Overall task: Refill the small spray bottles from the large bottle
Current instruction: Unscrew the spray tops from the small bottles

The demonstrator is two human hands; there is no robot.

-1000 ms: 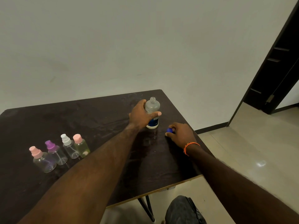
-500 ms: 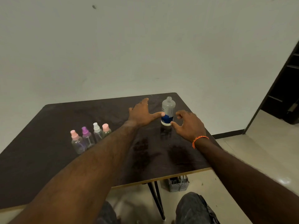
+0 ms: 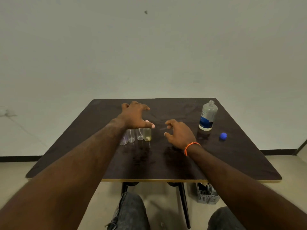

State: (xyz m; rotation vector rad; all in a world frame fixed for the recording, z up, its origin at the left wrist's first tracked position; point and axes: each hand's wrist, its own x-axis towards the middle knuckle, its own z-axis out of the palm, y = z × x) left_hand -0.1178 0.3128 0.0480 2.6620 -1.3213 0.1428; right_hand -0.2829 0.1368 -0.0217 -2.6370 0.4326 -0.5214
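The large bottle (image 3: 207, 115) stands uncapped at the right of the dark table (image 3: 240, 156), its blue cap (image 3: 223, 136) lying just right of it. Several small spray bottles stand in a row at the table's middle; the rightmost is yellowish (image 3: 147, 134), with clear ones (image 3: 139, 134) to its left. My left hand (image 3: 134, 117) hovers over the row with fingers spread, hiding the bottles' caps. My right hand (image 3: 177, 132) is open, fingers curled, just right of the yellowish bottle and touching nothing.
A grey plastic basket (image 3: 207, 195) sits on the floor under the table's right front. My knees show below the front edge. A plain wall stands behind the table.
Both hands left the large bottle and moved left to the small bottles. The camera view swung left, so the large bottle now appears at the right with its cap beside it.
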